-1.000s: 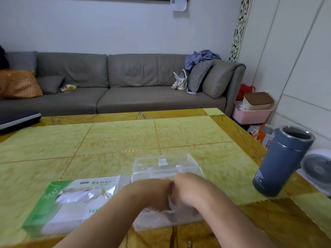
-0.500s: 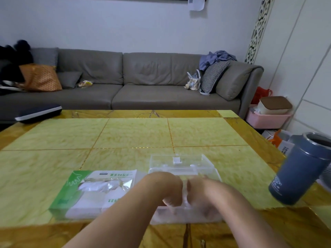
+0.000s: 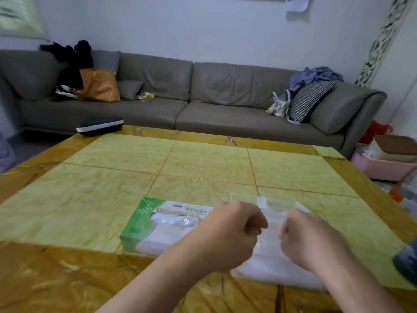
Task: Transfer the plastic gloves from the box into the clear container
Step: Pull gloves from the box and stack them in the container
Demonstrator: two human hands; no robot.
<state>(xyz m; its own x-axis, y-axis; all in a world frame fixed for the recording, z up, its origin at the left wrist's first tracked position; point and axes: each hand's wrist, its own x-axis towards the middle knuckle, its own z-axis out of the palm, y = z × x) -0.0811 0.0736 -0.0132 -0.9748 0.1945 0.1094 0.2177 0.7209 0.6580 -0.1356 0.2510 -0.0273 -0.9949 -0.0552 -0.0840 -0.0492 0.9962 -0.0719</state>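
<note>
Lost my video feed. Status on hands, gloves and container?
Both hands, left and right, curled over the clear container; grip unclear. Gloves show in the green box beside it. Nothing blocking.

Our yellow-green table (image 3: 203,163) and what sits on it

We see a tabletop of yellow-green marbled panels parted by thin amber lines, with a broad amber-brown marbled border round the edge. Near our edge lies the green-and-white glove box (image 3: 144,224), flat on its base, its oval top window showing crumpled plastic gloves (image 3: 173,221). Just to its right sits the clear container (image 3: 277,267), low and see-through, a small white tab at its far edge; we cannot tell whether box and container touch. At the far right edge a dark blue object (image 3: 407,258) is only partly in view, blurred. At the far left corner a dark case (image 3: 100,125) with a white band overlaps the table's edge.
</note>
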